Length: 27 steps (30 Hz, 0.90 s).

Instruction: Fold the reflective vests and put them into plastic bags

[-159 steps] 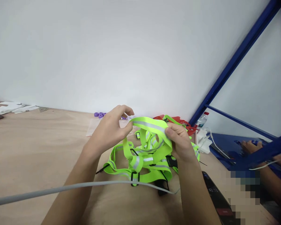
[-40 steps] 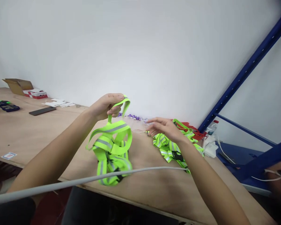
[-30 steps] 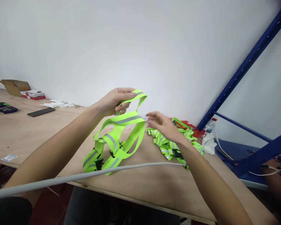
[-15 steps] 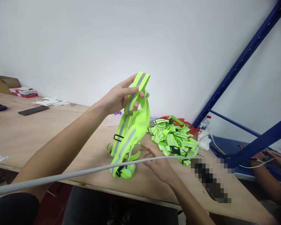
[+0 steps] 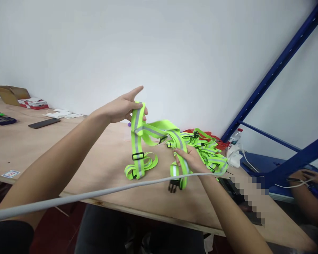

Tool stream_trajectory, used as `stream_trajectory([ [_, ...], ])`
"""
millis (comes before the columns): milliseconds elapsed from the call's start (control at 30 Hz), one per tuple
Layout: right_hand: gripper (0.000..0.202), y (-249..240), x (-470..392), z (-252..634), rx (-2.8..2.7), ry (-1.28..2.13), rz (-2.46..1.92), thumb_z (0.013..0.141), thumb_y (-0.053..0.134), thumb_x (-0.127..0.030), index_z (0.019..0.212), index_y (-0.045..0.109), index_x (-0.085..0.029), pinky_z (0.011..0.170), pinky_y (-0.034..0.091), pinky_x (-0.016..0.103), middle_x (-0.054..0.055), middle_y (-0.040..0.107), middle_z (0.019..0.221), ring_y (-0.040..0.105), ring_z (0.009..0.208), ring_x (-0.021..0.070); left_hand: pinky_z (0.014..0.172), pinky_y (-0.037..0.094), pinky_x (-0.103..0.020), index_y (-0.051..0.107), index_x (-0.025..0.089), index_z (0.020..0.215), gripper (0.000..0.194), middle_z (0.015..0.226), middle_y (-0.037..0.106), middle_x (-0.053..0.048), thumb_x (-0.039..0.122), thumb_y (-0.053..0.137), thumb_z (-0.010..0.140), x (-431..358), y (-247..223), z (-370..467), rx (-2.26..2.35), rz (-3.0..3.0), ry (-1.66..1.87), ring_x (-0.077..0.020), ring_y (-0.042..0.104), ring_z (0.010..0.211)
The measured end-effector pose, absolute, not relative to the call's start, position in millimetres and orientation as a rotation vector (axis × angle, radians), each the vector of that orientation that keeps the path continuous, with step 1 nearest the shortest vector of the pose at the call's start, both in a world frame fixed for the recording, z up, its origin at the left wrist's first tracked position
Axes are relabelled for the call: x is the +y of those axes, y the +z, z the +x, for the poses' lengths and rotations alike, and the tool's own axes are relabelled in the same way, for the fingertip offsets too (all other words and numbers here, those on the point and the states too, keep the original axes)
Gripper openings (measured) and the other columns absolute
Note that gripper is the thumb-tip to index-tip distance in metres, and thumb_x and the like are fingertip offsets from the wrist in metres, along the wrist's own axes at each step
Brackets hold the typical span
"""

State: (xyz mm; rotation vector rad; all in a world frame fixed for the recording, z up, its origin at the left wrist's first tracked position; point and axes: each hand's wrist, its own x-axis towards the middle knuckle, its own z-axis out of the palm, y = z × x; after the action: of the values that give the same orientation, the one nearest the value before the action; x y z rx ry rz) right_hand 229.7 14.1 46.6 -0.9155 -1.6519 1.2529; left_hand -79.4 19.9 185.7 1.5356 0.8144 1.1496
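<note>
Spanning left hand (image 5: 123, 108) to right hand (image 5: 193, 159), the harness (image 5: 154, 131) slopes down rightward.

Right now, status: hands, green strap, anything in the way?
Left hand holding green strap up; right hand gripping it lower down. Black buckle below right hand. Grey cable crosses view in front.

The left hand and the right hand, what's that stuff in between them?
In the head view, yellow-green straps with a grey stripe span the gap between the left hand and the right hand; both hands hold them.
</note>
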Motion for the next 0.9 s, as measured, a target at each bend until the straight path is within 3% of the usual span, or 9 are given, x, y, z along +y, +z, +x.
stream_trajectory([
  [133,0.036,68,21,245,-1.595,1.399,-0.804,0.077,0.081,-0.050,0.080,0.061,-0.020,0.037,0.037,0.022,-0.006,0.054,0.044,0.044,0.033,0.0098,0.055,0.056,-0.028,0.009,0.025,0.163,0.094,0.096,0.074,-0.011,0.007,0.060,0.087,32,174,-93,0.843,1.413,1.331,-0.0259,0.076,0.079],
  [333,0.043,92,30,236,-1.457,1.314,-0.521,0.077,0.082,-0.051,0.064,0.052,-0.023,0.050,0.050,0.027,-0.008,0.043,0.037,0.046,0.038,0.0113,0.052,0.055,-0.024,0.013,0.029,0.161,0.101,0.113,0.069,-0.010,0.027,0.075,0.081,42,121,-59,0.616,1.187,1.484,-0.0242,0.073,0.087],
  [433,0.046,102,34,229,-1.426,1.247,-0.469,0.077,0.083,-0.052,0.061,0.051,-0.023,0.057,0.053,0.029,-0.008,0.041,0.038,0.049,0.044,0.0124,0.056,0.055,-0.026,0.009,0.031,0.161,0.108,0.123,0.067,-0.013,0.039,0.081,0.080,39,75,-21,0.598,1.140,1.315,-0.0253,0.073,0.089],
  [500,0.044,106,36,225,-1.430,1.213,-0.469,0.076,0.082,-0.054,0.064,0.054,-0.024,0.056,0.051,0.029,-0.007,0.041,0.038,0.051,0.046,0.0136,0.065,0.056,-0.029,0.014,0.029,0.161,0.111,0.118,0.070,-0.013,0.042,0.085,0.077,33,47,-1,0.587,1.141,1.256,-0.0226,0.072,0.085],
  [633,0.039,107,36,224,-1.394,1.171,-0.522,0.074,0.081,-0.055,0.072,0.060,-0.023,0.051,0.046,0.028,-0.006,0.048,0.045,0.058,0.053,0.0164,0.062,0.055,-0.030,0.009,0.033,0.162,0.113,0.098,0.071,-0.004,0.053,0.082,0.078,12,12,13,0.643,1.183,1.136,-0.0162,0.067,0.064],
  [733,0.038,103,35,228,-1.348,1.150,-0.537,0.073,0.082,-0.054,0.077,0.063,-0.022,0.052,0.047,0.028,-0.005,0.053,0.048,0.059,0.054,0.0159,0.073,0.058,-0.036,0.004,0.032,0.162,0.119,0.120,0.066,-0.011,0.048,0.085,0.076,-8,-1,7,0.677,1.209,1.147,-0.0217,0.071,0.084],
  [833,0.037,98,31,231,-1.337,1.154,-0.554,0.074,0.081,-0.054,0.079,0.063,-0.022,0.055,0.051,0.029,-0.005,0.054,0.048,0.062,0.057,0.0174,0.096,0.053,-0.042,0.015,0.028,0.161,0.113,0.141,0.054,-0.017,0.039,0.087,0.075,-29,-10,1,0.811,1.322,1.192,-0.0300,0.063,0.118],
  [900,0.037,94,29,231,-1.342,1.173,-0.565,0.075,0.081,-0.054,0.077,0.061,-0.022,0.057,0.054,0.031,-0.004,0.055,0.048,0.066,0.061,0.0200,0.102,0.049,-0.044,0.024,0.028,0.159,0.106,0.150,0.046,-0.017,0.038,0.087,0.075,-42,-12,1,0.931,1.390,1.172,-0.0335,0.055,0.129],
])
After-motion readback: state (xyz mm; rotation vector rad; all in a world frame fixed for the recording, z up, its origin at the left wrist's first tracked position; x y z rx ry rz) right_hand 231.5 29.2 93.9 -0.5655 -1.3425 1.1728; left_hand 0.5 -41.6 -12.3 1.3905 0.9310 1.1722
